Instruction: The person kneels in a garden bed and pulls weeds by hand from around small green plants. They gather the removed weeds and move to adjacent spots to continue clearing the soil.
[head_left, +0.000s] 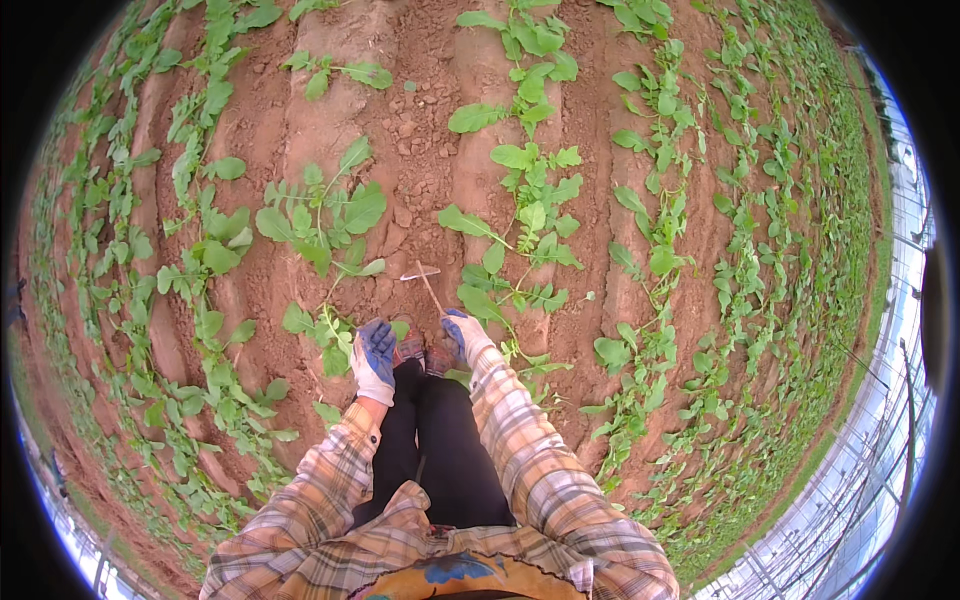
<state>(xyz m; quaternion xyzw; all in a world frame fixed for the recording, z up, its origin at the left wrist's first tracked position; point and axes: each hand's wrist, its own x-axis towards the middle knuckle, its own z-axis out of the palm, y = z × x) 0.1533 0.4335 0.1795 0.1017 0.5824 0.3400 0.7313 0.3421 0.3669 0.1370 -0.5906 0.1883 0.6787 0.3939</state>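
Observation:
My right hand (463, 335), in a white work glove with a blue coating, grips the thin wooden handle of a small hand hoe (429, 289). The hoe's narrow metal head (420, 274) is over the bare soil between two plant rows, just ahead of my shoes. My left hand (373, 358) wears a matching glove and is beside a leafy green plant (330, 339) at its left. Its fingers look curled, and no object shows in it. Whether it touches the leaves is unclear.
My shoes (411, 349) stand in the reddish soil furrow (412, 142). A larger leafy plant (322, 221) grows ahead on the left, and a dense row (532, 217) runs along the right. More crop rows extend both ways. A framed structure (892, 420) curves along the right rim.

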